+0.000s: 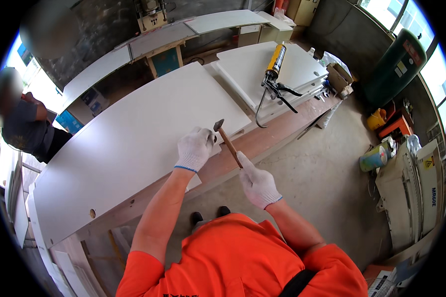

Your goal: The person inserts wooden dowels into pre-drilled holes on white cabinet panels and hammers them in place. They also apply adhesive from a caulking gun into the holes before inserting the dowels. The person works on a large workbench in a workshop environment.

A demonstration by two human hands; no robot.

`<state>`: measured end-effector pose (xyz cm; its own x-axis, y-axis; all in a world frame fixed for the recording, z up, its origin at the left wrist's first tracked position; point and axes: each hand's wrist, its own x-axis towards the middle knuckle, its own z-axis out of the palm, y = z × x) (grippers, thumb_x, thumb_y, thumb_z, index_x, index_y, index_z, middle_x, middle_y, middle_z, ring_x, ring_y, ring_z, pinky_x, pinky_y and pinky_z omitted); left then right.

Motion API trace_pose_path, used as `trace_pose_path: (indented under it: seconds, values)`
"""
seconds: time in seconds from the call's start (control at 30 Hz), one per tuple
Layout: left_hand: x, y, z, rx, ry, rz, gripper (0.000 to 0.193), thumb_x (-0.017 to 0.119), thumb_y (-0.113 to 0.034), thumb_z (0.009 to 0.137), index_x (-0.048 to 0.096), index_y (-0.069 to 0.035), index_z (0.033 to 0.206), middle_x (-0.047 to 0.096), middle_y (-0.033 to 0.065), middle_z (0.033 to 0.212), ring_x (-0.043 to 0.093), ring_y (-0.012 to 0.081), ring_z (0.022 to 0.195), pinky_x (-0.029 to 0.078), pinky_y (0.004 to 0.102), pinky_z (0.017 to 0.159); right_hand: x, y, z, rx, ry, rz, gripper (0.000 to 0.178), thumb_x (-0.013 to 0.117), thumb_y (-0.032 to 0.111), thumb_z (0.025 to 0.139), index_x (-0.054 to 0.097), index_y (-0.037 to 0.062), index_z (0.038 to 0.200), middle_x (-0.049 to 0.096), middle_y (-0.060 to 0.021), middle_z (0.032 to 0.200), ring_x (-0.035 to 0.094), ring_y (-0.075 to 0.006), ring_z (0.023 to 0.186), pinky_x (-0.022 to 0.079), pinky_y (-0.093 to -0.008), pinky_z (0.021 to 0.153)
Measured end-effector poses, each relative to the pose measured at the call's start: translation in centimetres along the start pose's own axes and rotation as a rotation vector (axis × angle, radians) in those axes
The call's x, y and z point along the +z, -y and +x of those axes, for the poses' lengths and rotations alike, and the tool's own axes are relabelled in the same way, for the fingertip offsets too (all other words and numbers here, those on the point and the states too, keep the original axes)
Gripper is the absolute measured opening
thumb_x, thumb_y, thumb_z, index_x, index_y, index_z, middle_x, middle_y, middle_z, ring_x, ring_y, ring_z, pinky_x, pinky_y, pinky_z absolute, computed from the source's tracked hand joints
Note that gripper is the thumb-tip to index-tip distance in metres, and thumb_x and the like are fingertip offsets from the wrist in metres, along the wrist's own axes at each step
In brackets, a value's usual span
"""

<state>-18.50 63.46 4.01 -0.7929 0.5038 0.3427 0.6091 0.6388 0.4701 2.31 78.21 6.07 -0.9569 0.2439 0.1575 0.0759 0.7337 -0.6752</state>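
While my right hand [258,185] grips the wooden handle of a hammer [229,143], head camera, only view: the hammer's head is up by my left hand [193,149], over the near edge of a large white panel [124,138]. Can't tell if it touches the panel. Left glove is curled at that edge, fingers bent; something small and dark shows at the fingertips, can't tell what it is or whether I'm pinching it.

Progress, my judgement: mid-job on this panel. Done: it's lying flat, and a round hole [92,213] is already cut near its far-left end. Left: probably the tapping at the edge by my left hand; no finished fitting that I can make out there.

Stack of white panels [243,59] sits just beside, on the brown workbench [282,127], with a caulking gun [276,62] lying on top, in neither of my hands. Whether those panels are finished or waiting, can't tell. Co-worker [27,123] off to the left, well apart from my hands.
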Motion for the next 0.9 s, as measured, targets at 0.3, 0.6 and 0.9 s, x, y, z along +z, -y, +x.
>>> trace_pose_path:
  seconds: [0.3,0.6,0.9]
  values:
    - [0.5,0.3,-0.1,-0.020,0.018,0.040,0.018,0.068,-0.030,0.098,0.078,-0.015,0.096,0.072,0.0103,0.097,0.073,0.0365,0.084,0.058,0.0509,0.074,1.0,-0.4,-0.4,-0.103,-0.149,0.052,0.066,0.060,0.015,0.104,0.041,0.0197,0.167,0.067,-0.0206,0.081,0.069,-0.0434,0.075,0.056,-0.0503,0.069]
    - [0.1,0.2,-0.3,-0.011,0.019,-0.007,0.016,0.070,-0.027,0.097,0.079,-0.015,0.093,0.073,0.0093,0.097,0.074,0.0350,0.084,0.059,0.0481,0.074,1.0,-1.0,-0.1,-0.119,-0.082,-0.137,0.066,0.062,0.020,0.104,0.042,0.0199,0.166,0.067,-0.0197,0.080,0.067,-0.0410,0.068,0.054,-0.0500,0.063]
    - [-0.7,0.5,-0.9,-0.050,-0.032,-0.090,0.014,0.070,-0.024,0.095,0.080,-0.013,0.095,0.074,0.0114,0.097,0.074,0.0356,0.086,0.059,0.0472,0.077,0.2,-2.3,0.2,-0.144,-0.057,-0.180,0.065,0.062,0.019,0.104,0.043,0.0225,0.166,0.064,-0.0171,0.069,0.066,-0.0400,0.063,0.053,-0.0524,0.060]
